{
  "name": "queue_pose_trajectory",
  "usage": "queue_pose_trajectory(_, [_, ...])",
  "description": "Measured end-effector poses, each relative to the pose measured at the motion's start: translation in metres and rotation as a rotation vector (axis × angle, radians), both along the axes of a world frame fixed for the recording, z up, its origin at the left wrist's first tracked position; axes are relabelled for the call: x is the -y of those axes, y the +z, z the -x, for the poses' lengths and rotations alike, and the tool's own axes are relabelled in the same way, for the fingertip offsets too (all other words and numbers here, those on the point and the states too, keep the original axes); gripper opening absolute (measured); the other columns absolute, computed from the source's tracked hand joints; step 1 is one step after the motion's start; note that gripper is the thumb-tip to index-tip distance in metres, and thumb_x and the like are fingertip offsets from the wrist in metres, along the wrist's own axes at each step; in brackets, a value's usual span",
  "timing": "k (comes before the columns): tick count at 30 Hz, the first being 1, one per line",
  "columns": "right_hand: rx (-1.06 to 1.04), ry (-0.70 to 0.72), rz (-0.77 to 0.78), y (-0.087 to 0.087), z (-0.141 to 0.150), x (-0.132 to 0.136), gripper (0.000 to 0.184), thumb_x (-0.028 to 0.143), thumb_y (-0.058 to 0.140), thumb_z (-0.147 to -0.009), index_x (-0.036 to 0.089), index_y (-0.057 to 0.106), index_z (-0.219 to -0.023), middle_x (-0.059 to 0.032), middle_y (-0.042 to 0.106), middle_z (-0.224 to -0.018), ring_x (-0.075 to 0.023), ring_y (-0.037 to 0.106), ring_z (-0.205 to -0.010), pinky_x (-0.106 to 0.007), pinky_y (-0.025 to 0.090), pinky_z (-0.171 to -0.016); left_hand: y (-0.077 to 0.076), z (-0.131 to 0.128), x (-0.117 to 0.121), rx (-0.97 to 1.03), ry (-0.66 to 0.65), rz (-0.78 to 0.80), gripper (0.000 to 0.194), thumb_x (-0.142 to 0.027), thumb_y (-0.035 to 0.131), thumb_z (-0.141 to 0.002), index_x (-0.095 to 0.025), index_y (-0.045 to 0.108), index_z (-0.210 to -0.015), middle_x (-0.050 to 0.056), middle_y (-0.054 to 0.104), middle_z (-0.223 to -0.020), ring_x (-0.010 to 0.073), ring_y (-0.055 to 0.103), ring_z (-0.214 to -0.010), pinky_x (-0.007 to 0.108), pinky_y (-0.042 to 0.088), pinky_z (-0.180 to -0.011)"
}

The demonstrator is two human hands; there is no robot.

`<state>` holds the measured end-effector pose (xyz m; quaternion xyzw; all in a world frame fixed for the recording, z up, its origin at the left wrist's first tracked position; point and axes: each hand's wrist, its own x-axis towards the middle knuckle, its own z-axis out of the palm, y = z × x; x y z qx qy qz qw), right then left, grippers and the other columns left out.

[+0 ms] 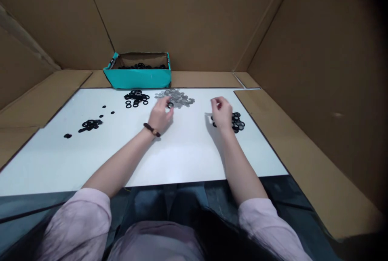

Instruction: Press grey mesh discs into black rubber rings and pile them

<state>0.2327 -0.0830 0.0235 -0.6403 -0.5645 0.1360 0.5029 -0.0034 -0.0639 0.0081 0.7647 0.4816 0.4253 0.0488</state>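
My left hand (161, 114), with a dark bracelet at the wrist, pinches a black ring (170, 105) between thumb and fingers. Just beyond it spreads a pile of small grey discs (182, 98). My right hand (222, 111) hovers in front of and partly covers a pile of black rings (238, 122), some with grey centres. Its fingertips are pressed together, and whatever lies between them is too small to make out. Left of my left hand lies another heap of black rings (136, 97). Farther left is a heap of small black discs (91, 124).
A turquoise open box (138, 78) with many black rings inside stands behind the white table (182, 156). A few loose black discs (68, 135) lie at the left. Cardboard walls (194, 18) enclose the back and both sides.
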Motion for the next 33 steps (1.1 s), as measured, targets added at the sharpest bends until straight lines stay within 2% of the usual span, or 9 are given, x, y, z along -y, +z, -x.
queue_pose_trajectory(3, [-0.228, 0.425, 0.16, -0.007, 0.03, 0.002, 0.026, 0.044, 0.053, -0.079, 0.018, 0.058, -0.076, -0.0041, 0.061, -0.071, -0.0173, 0.055, -0.069, -0.032, 0.045, -0.069, -0.002, -0.034, 0.022, -0.024, -0.196, -0.024, 0.033, -0.017, 0.049, -0.083, -0.014, 0.051, -0.116, 0.013, 0.064, -0.108, 0.0221, 0.06, -0.099, 0.038, 0.047, -0.09])
queue_pose_trajectory(5, [-0.305, 0.568, 0.196, -0.013, 0.043, 0.002, 0.028, 0.046, 0.055, -0.076, 0.018, 0.058, -0.074, -0.003, 0.062, -0.069, -0.0157, 0.056, -0.067, -0.029, 0.044, -0.066, -0.003, -0.041, 0.027, -0.043, -0.282, -0.011, 0.033, -0.018, 0.049, -0.084, -0.015, 0.052, -0.117, 0.013, 0.064, -0.109, 0.0222, 0.06, -0.1, 0.038, 0.048, -0.09])
queue_pose_trajectory(8, [-0.341, 0.503, 0.201, -0.02, 0.049, 0.002, 0.028, 0.046, 0.056, -0.076, 0.018, 0.055, -0.072, -0.0011, 0.059, -0.064, -0.0137, 0.054, -0.062, -0.027, 0.043, -0.061, -0.005, -0.031, 0.016, -0.053, -0.318, 0.041, 0.035, -0.026, 0.054, -0.083, -0.016, 0.053, -0.116, 0.013, 0.063, -0.112, 0.0235, 0.059, -0.101, 0.04, 0.047, -0.091])
queue_pose_trajectory(9, [-0.346, 0.446, 0.207, -0.021, 0.048, 0.002, 0.028, 0.047, 0.055, -0.077, 0.019, 0.054, -0.072, 0.0002, 0.056, -0.061, -0.013, 0.053, -0.059, -0.026, 0.042, -0.059, -0.005, -0.025, 0.008, -0.043, -0.265, 0.062, 0.033, -0.028, 0.056, -0.082, -0.016, 0.054, -0.113, 0.014, 0.063, -0.112, 0.0249, 0.057, -0.103, 0.042, 0.046, -0.093])
queue_pose_trajectory(13, [-0.331, 0.303, 0.219, -0.022, 0.048, 0.002, 0.024, 0.043, 0.048, -0.082, 0.021, 0.048, -0.072, 0.0044, 0.048, -0.053, -0.0111, 0.047, -0.049, -0.024, 0.037, -0.052, -0.007, 0.003, -0.028, 0.012, 0.154, 0.156, 0.012, -0.022, 0.05, -0.082, -0.018, 0.06, -0.087, 0.014, 0.063, -0.095, 0.0308, 0.053, -0.104, 0.05, 0.036, -0.098])
queue_pose_trajectory(15, [-0.297, 0.298, 0.216, -0.021, 0.05, 0.003, 0.02, 0.038, 0.047, -0.083, 0.022, 0.047, -0.071, 0.0043, 0.048, -0.053, -0.0107, 0.046, -0.049, -0.024, 0.037, -0.052, -0.01, 0.011, -0.041, -0.007, 0.232, 0.193, 0.007, -0.022, 0.052, -0.078, -0.02, 0.057, -0.075, 0.014, 0.061, -0.085, 0.0326, 0.051, -0.102, 0.053, 0.035, -0.097])
queue_pose_trajectory(21, [-0.298, 0.343, 0.243, -0.019, 0.055, 0.006, 0.017, 0.033, 0.047, -0.082, 0.021, 0.049, -0.07, 0.0035, 0.049, -0.054, -0.0116, 0.049, -0.051, -0.024, 0.04, -0.055, -0.017, 0.01, -0.055, -0.036, 0.196, 0.233, 0.016, -0.018, 0.048, -0.073, -0.022, 0.045, -0.058, 0.013, 0.058, -0.073, 0.0332, 0.05, -0.098, 0.054, 0.036, -0.091])
queue_pose_trajectory(27, [-0.404, 0.323, 0.279, -0.021, 0.056, 0.0, 0.013, 0.028, 0.054, -0.079, 0.02, 0.05, -0.069, 0.0042, 0.05, -0.053, -0.0099, 0.049, -0.05, -0.022, 0.04, -0.053, -0.013, 0.007, -0.049, -0.076, 0.223, 0.093, 0.005, -0.02, 0.054, -0.077, -0.021, 0.058, -0.073, 0.011, 0.061, -0.083, 0.0296, 0.051, -0.097, 0.047, 0.039, -0.09])
queue_pose_trajectory(33, [-0.676, 0.394, 0.455, -0.021, 0.057, -0.001, 0.02, 0.024, 0.067, -0.075, 0.017, 0.053, -0.062, 0.0024, 0.053, -0.05, -0.0064, 0.041, -0.041, -0.021, 0.035, -0.042, -0.001, -0.011, -0.009, -0.206, -0.071, 0.006, 0.019, -0.035, 0.052, -0.087, -0.02, 0.063, -0.091, 0.011, 0.066, -0.095, 0.0281, 0.054, -0.098, 0.043, 0.038, -0.089])
